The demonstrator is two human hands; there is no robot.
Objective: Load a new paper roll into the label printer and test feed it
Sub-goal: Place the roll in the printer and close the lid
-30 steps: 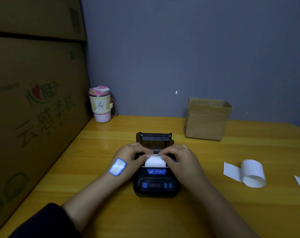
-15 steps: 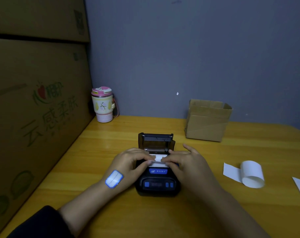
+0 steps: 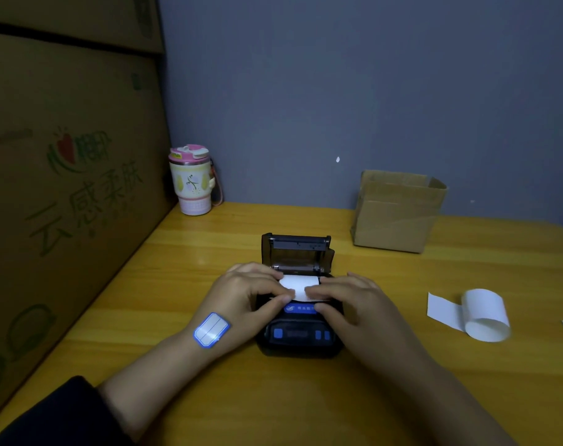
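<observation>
Two hands at frame centre press the paper roll (image 3: 298, 286) into the open label printer (image 3: 298, 333): left hand (image 3: 244, 294) and right hand (image 3: 354, 300), fingers loosely curled, palms down, thumbs on the paper.

Green characters 云感柔肤 printed on large cardboard carton (image 3: 71, 194), left of label printer (image 3: 298, 317). Blue badge on printer: small white lettering, too blurred to read.

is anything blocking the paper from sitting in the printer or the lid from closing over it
Nothing foreign shows in the way. The lid stands open behind the paper roll in the printer. Only the left hand and right hand, pressing the paper, lie under its closing path.
</observation>
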